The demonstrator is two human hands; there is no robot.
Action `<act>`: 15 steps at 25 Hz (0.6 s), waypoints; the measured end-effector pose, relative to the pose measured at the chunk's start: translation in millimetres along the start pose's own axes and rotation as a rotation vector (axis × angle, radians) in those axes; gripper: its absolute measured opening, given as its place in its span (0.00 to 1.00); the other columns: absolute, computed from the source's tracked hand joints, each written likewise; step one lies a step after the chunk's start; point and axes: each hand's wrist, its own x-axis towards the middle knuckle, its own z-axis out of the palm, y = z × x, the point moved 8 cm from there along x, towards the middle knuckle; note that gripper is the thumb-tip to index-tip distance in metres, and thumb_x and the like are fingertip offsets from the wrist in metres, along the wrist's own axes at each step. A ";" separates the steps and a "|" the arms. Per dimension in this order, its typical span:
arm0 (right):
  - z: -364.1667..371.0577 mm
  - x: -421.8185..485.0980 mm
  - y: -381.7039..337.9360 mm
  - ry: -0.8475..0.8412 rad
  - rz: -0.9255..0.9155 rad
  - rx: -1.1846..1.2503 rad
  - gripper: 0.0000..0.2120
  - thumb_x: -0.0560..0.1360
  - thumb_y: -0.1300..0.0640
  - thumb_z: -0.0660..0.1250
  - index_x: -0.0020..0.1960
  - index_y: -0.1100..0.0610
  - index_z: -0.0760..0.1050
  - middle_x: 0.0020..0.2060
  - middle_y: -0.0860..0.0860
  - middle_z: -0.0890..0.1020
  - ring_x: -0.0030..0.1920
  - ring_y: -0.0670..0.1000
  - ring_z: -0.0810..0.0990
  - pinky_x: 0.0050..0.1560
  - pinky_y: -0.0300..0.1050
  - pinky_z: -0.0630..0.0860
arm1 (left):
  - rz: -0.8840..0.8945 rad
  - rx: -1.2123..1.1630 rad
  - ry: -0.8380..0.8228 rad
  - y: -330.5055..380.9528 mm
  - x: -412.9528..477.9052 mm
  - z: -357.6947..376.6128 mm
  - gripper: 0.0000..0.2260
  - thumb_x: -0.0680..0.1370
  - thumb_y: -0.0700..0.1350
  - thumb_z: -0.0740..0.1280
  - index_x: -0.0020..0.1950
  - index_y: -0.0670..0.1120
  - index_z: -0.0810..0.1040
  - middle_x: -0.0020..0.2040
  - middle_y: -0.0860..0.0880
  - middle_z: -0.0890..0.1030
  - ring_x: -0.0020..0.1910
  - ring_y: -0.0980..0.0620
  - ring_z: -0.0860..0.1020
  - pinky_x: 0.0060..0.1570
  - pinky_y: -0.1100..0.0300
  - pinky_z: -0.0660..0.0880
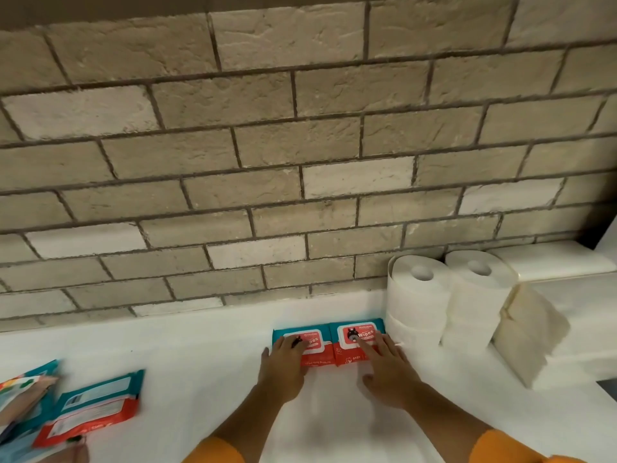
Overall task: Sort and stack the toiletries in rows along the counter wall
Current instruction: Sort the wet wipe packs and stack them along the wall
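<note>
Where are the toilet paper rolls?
In the head view, the toilet paper rolls stand on the right by the brick wall, right beside the two wipes packs.

Both hands [334, 365] press two wipes packs [329, 342] flat

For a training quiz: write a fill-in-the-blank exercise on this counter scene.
1. The left hand and the right hand each rest on a pack of ____.
2. The two packs lie side by side to the ____ of the toilet rolls.
3. The person's sleeves are ____.
Missing words: wipes; left; orange.
</note>
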 end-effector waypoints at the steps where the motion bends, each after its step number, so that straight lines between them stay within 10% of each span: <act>1: -4.6 -10.4 -2.4 0.052 -0.008 0.027 0.35 0.82 0.44 0.59 0.82 0.40 0.42 0.83 0.45 0.44 0.83 0.55 0.40 0.81 0.58 0.44 | 0.014 0.002 0.015 4.7 -9.4 -4.4 0.27 0.81 0.60 0.62 0.78 0.59 0.59 0.78 0.55 0.63 0.78 0.50 0.63 0.75 0.43 0.64; 10: -42.0 -102.3 -23.9 0.195 0.174 0.629 0.19 0.79 0.50 0.70 0.69 0.45 0.72 0.64 0.43 0.79 0.67 0.50 0.77 0.66 0.42 0.73 | -0.034 -0.280 0.143 27.1 -90.0 -60.1 0.13 0.81 0.55 0.65 0.65 0.57 0.78 0.65 0.60 0.79 0.61 0.55 0.80 0.61 0.60 0.78; 15: -47.7 -127.9 -54.7 0.193 0.170 0.749 0.10 0.77 0.53 0.73 0.56 0.47 0.76 0.52 0.46 0.83 0.58 0.50 0.81 0.55 0.37 0.73 | -0.197 -0.443 0.254 -4.4 -138.4 -94.9 0.04 0.81 0.54 0.64 0.50 0.60 0.79 0.50 0.61 0.82 0.46 0.58 0.81 0.49 0.66 0.78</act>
